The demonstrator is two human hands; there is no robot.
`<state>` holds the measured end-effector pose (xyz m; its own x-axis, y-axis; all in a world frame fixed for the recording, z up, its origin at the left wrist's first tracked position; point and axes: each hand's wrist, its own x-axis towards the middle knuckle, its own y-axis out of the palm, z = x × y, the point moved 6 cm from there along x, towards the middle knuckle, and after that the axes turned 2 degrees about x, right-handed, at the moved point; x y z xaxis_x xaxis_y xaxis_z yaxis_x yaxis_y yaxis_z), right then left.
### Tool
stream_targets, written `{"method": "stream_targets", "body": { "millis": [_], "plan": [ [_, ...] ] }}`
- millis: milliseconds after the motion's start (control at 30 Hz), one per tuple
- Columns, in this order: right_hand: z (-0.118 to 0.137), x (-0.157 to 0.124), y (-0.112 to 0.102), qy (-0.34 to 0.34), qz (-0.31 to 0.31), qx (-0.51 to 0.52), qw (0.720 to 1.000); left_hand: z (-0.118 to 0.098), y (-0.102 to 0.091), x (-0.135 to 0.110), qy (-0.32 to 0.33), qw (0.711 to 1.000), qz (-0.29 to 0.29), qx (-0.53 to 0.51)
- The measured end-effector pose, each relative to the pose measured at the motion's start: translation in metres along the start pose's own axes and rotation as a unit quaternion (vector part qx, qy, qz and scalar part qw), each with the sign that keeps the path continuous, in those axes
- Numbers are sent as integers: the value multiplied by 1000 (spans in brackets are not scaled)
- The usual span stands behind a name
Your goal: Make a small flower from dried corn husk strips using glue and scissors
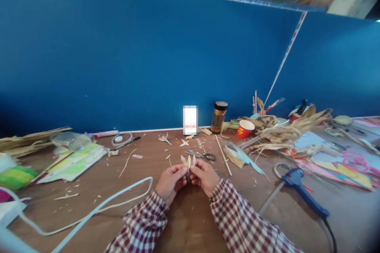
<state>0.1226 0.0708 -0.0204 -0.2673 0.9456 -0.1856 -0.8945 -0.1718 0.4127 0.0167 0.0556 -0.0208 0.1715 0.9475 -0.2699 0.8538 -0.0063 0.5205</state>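
Between my two hands, a small flower of pale, husk-like petals [189, 161] stands upright above the brown table. My left hand [171, 180] pinches its base from the left, thumb and fingers pressed together. From the other side my right hand [205, 176] closes on the same flower, thumb against its lower petals. The lower end of the flower is mostly hidden by my fingers. Just beyond my right hand lie dark-handled scissors [204, 155]. Farther back rests another small pale flower with a blue stem [165, 138].
A blue glue gun [305, 191] lies at the right, near dried husks [276, 134] and a red paper cup [245, 129]. A dark-lidded jar [219, 118] stands by the blue partition [133, 47]. A white cable [101, 207] loops across the left, beside a painted sheet [77, 162].
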Motion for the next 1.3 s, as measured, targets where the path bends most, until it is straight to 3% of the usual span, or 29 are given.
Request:
{"method": "stream_targets", "body": {
  "millis": [400, 633, 1300],
  "plan": [
    [1, 0, 0, 0, -1, -17, 1000, -1, 3, 0, -10, 1000, 8, -21],
    [2, -2, 1, 3, 3, -7, 1000, 1, 6, -2, -29, 998, 42, -43],
    [1, 0, 0, -14, -1, -19, 1000, 0, 6, -2, -36, 997, 41, -48]
  ]
}}
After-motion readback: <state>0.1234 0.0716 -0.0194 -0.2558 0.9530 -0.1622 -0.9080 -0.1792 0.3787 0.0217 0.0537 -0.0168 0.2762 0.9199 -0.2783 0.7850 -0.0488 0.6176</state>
